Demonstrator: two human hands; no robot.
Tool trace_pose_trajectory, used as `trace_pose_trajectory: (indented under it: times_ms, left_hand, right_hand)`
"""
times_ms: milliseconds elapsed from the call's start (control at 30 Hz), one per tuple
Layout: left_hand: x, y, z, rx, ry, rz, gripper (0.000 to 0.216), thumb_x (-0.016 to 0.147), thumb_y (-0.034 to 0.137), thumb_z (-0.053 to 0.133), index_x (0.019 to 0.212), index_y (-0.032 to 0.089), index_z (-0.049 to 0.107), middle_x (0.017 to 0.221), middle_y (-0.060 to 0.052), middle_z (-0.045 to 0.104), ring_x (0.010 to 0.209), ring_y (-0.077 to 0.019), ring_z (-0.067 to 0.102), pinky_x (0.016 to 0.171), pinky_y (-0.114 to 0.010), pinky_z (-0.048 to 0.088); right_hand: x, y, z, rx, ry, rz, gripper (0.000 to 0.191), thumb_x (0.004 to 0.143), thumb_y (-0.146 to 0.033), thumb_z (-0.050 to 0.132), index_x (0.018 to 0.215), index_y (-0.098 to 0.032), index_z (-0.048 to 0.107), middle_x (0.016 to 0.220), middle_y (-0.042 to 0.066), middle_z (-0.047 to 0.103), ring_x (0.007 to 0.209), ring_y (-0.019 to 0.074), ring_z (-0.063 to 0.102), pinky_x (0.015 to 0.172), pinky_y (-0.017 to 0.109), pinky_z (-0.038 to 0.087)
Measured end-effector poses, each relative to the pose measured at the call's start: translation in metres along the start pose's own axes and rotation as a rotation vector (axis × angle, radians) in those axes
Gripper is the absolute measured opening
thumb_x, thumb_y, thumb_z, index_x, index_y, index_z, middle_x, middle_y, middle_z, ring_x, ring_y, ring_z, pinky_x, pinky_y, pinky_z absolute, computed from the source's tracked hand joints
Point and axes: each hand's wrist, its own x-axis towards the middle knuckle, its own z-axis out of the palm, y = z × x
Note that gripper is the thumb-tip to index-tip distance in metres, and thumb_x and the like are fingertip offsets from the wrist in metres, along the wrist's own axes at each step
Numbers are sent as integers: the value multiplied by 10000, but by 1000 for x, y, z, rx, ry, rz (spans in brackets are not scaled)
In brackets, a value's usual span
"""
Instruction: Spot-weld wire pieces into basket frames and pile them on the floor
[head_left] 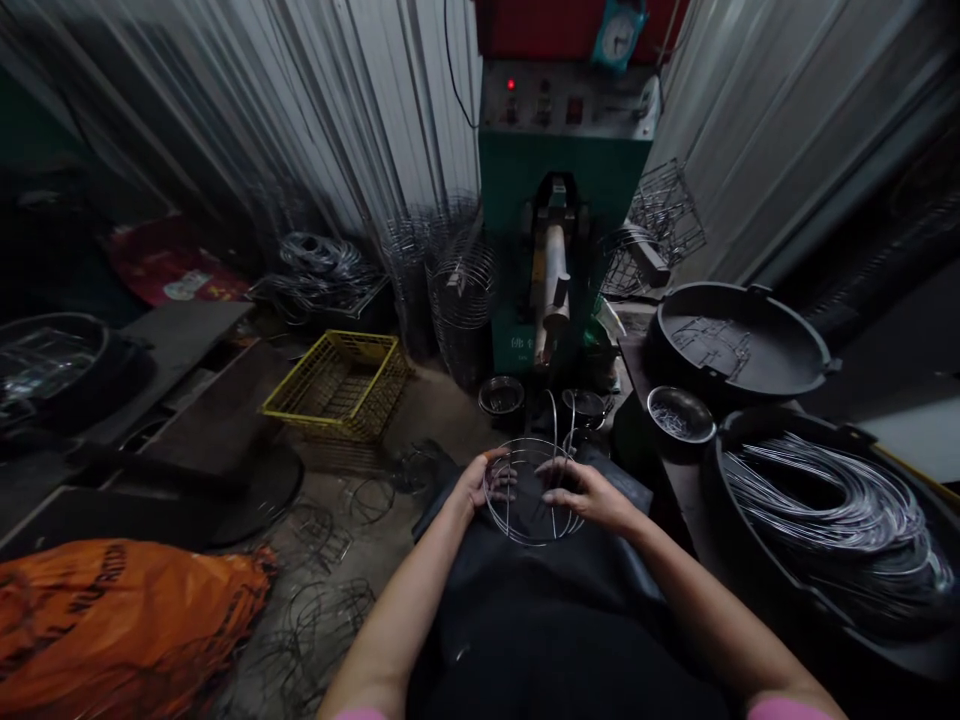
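Observation:
A round wire frame of thin metal rings and ribs rests on my dark-aproned lap. My left hand grips its left rim with curled fingers. My right hand holds its right side, fingers pinched on the wires. Two wire ends stick up from the frame towards the green welding machine straight ahead, whose arm hangs just beyond the frame.
A black tub of coiled wire rings sits at my right, with a small bowl and a shallow black pan behind it. A yellow basket stands on the floor at left. An orange bag lies near left. Finished wire cages stack by the machine.

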Motion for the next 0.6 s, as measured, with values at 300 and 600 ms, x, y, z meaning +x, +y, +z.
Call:
trace_pose_trajectory:
  times_ms: [300,600]
  left_hand:
    - [4,-16,-11,-124,-54,46,704,693,631,459,1188,139,371,901,-147,616,782,-249,617,650,-404,480]
    - [-40,-75,-20,124,-167,198,466,617,355,700,1004,129,572,1015,-126,603,937,-234,562,781,-322,436]
  right_hand:
    - [13,14,-8,221,242,186,305,692,-442,605,722,-139,588,621,8,592,581,127,549,574,263,453]
    - [27,30,-12,387,398,238,333,618,-456,656,682,-140,574,602,8,594,541,123,554,536,255,457]
